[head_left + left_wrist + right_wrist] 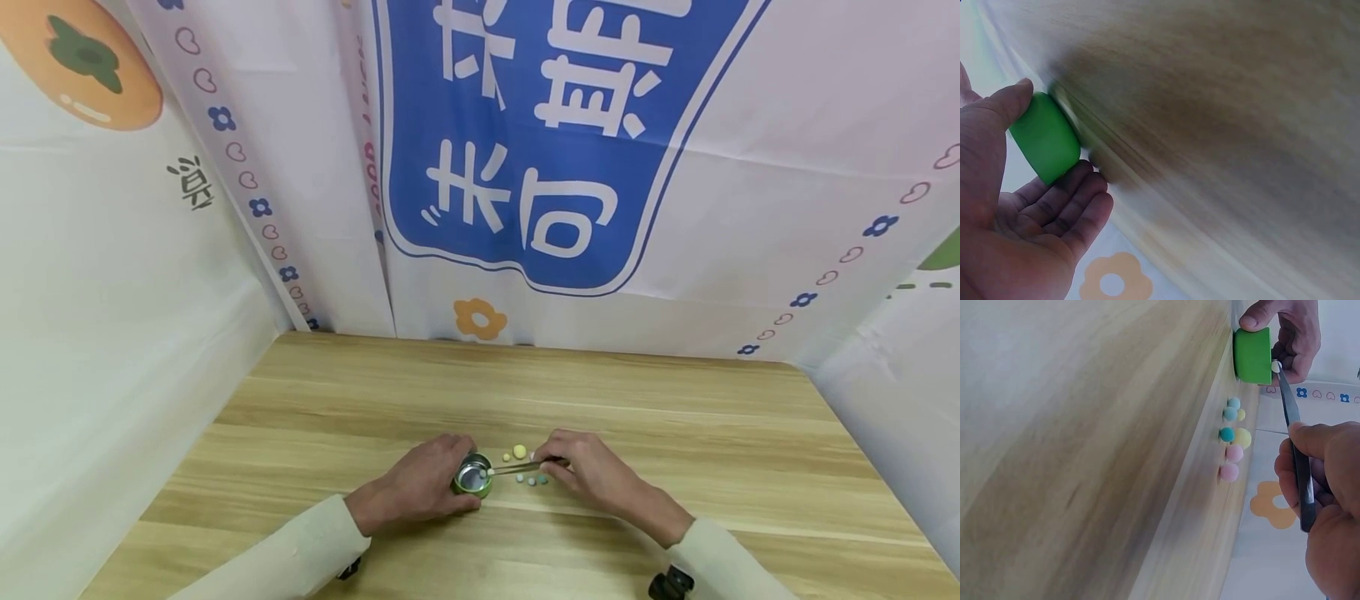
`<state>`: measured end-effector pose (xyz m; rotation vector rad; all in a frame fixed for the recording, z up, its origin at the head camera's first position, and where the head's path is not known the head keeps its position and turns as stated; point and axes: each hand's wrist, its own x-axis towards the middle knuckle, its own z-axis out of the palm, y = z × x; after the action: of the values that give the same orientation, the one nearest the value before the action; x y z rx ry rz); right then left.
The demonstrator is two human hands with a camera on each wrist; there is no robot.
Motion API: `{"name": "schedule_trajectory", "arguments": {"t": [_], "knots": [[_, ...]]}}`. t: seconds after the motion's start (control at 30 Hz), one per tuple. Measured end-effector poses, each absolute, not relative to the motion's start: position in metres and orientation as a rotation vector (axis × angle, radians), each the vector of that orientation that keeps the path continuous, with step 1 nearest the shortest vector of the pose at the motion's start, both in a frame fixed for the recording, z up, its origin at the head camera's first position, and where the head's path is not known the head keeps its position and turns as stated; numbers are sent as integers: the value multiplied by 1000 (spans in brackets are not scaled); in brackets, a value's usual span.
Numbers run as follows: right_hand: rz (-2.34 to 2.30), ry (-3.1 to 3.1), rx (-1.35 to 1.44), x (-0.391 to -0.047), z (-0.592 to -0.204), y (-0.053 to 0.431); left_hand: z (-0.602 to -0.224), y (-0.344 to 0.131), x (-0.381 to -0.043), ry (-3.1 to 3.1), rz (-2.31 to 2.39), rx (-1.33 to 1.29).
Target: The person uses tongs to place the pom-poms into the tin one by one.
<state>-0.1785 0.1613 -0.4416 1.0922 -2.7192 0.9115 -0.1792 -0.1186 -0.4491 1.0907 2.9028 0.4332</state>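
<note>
My left hand (423,482) holds a small round green tin (476,493) with a silvery inside, standing on the wooden table. In the left wrist view, the thumb and fingers sit on opposite sides of the tin's green wall (1045,136). Between thumb and fingers my right hand (592,472) pinches dark metal tweezers (1302,478), pointed left. Their tips grip a small whitish pom-pom (1275,365) at the tin's opening. Under my right hand lie several loose pom-poms, among them a large yellow one (519,452), a teal one (1227,434) and a pink one (1229,472).
The wooden table (645,400) meets a printed white cloth (337,167) at the back, and cloth also hangs at both sides. The loose pom-poms lie close together to the right of the tin.
</note>
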Motion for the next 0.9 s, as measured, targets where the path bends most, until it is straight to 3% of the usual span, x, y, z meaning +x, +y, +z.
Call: {"name": "schedule_trajectory", "arguments": {"t": [0.9], "knots": [[852,-2748,1103,-176,-441,157,-450,-118,-180,2891,444,1087]]}}
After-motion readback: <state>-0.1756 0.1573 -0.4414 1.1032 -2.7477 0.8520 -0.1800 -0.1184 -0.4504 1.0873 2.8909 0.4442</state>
